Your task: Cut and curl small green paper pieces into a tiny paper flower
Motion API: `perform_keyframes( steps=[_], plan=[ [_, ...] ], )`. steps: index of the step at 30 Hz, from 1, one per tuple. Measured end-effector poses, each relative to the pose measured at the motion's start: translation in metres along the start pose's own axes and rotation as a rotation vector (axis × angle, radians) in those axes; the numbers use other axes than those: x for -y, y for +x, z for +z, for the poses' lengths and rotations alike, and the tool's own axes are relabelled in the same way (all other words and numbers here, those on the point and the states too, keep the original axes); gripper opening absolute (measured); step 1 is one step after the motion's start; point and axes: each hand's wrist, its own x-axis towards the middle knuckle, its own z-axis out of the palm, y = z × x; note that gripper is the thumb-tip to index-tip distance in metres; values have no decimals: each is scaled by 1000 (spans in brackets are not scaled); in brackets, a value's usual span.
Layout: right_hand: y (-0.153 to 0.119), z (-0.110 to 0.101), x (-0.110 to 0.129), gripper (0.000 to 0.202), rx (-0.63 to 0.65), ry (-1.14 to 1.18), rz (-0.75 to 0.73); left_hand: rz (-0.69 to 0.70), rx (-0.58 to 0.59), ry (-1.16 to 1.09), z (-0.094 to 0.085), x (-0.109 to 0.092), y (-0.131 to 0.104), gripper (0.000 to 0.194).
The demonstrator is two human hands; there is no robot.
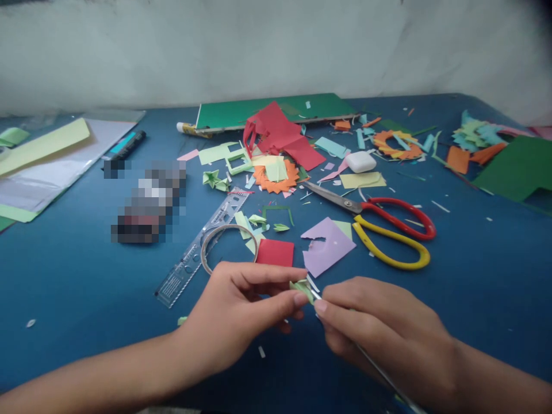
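Note:
Low in the middle of the head view, my left hand pinches a small folded light green paper piece between thumb and fingers. My right hand is closed round a thin pale stick, whose far part runs down toward the bottom edge. The stick's whitish tip meets the green paper; how far it goes in is hidden by the fingers. Just beyond my hands lie a red paper square, a torn purple paper and a roll of tape resting partly over a clear ruler.
Scissors with red and yellow handles lie open at centre right. Orange paper rings, red paper, a green board and a white case sit farther back. A marker and a blurred-out object lie left.

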Motion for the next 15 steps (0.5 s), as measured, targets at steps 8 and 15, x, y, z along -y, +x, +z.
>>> perform_keyframes(
  steps=[8, 15],
  plan=[
    [1, -3, 1, 16, 17, 2, 3, 15, -18, 15, 0, 0, 0, 16],
    [1, -2, 3, 15, -9, -58, 5, 23, -22, 8, 1, -2, -1, 16]
  ],
)
